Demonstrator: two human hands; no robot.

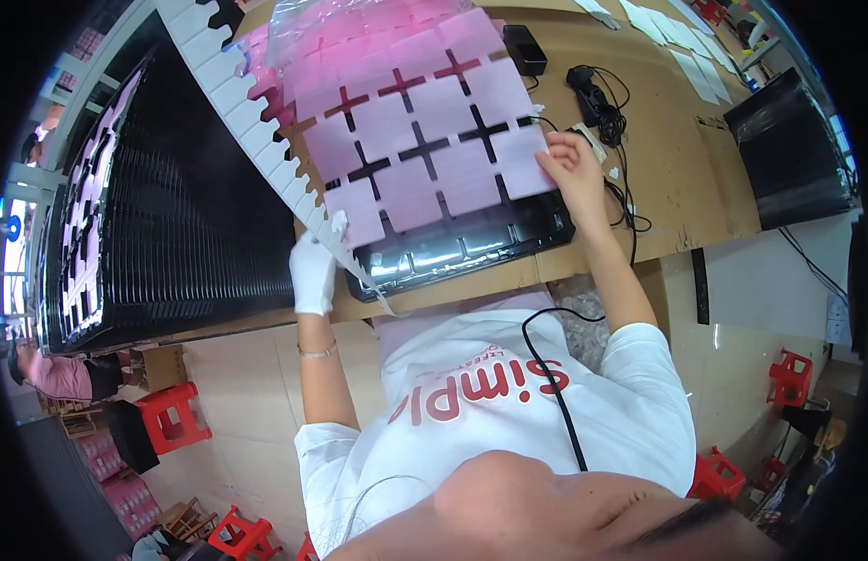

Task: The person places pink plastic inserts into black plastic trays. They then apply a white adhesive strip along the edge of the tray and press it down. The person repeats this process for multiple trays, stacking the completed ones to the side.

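A pale pink sheet with cross-shaped cut-outs (396,195) lies partly over a shiny black plastic tray (434,268), whose near part shows. My right hand (576,170) is bare and pinches the sheet's right edge, thumb and fingers together. My left hand (312,273), in a white glove, is by the sheet's near left corner. It is closed around a long white strip with notched edges (265,154), a gloved fingertip showing on the strip's far side. The strip slants up to the far left and its narrow end hangs past the tray's corner. Part of the left fingers is hidden.
A tall stack of black trays (200,178) stands at left. Pink sheets under clear plastic (331,33) lie at the back. A black box (524,50), coiled cables (604,120) and white papers (681,51) are on the brown table (681,187). Red stools (174,418) stand on the floor.
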